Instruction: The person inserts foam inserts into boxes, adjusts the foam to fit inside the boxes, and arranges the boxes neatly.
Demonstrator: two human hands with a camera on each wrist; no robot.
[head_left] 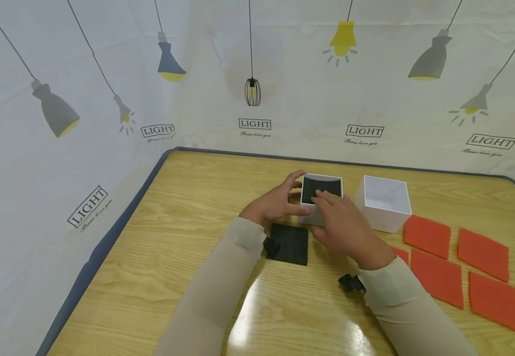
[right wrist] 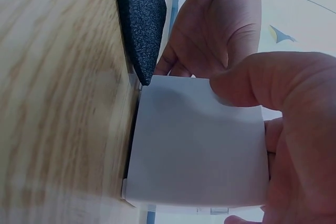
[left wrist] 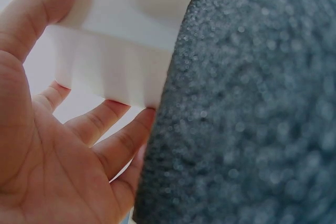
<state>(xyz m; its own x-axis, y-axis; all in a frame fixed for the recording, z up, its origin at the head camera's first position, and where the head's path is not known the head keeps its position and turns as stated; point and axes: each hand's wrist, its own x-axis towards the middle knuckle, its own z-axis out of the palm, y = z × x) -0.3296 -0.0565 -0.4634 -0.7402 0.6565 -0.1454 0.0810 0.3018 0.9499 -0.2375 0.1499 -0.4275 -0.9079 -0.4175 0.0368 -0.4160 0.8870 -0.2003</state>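
A white open-topped box [head_left: 314,215] stands on the table with a black foam sheet [head_left: 309,188] inside its mouth, the sheet's far edge bowed. My left hand [head_left: 272,200] grips the box from the left, thumb at the front and fingers on the side and back. With its fingertips my right hand [head_left: 344,220] presses on the foam at the opening; its thumb lies by the front face in the right wrist view. Another black foam square [head_left: 289,244] lies flat on the table, in front of the box. Large and blurred, dark foam [left wrist: 252,98] fills the left wrist view's right side.
A second white box [head_left: 384,210], open at the top, stands to the right. Several red foam squares [head_left: 437,279] lie flat at the right of the wooden table [head_left: 150,277]. A printed curtain [head_left: 302,99] hangs behind the table's back edge.
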